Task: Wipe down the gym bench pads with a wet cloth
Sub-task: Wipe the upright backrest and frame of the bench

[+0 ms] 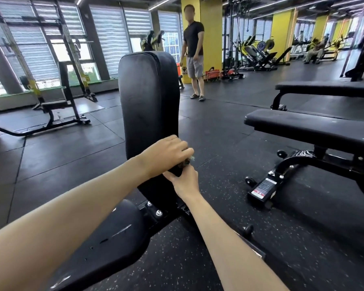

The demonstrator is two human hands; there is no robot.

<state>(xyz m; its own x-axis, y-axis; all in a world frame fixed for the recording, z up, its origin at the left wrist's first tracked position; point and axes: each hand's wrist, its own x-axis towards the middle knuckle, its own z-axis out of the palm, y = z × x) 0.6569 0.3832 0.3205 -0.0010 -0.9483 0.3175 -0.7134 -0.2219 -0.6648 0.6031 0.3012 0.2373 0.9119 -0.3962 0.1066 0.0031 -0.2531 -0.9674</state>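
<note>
Black rubber floor (61, 156) runs through a gym with blinds on the windows and a yellow column (211, 28). At the centre stands the bench's upright back pad (148, 97), with the seat pad (114, 238) below it. The left hand (166, 153) has its fingers (185, 149) curled over a cloth (191, 159) against the pad's right edge; only a pale scrap shows. Just beneath, touching it, the right hand (185, 182) pinches that same edge, thumb in front. Two flat benches (303, 127) stand close on the right. A person (194, 53) stands beyond the pad, and a rack (72, 70) is off left.
</note>
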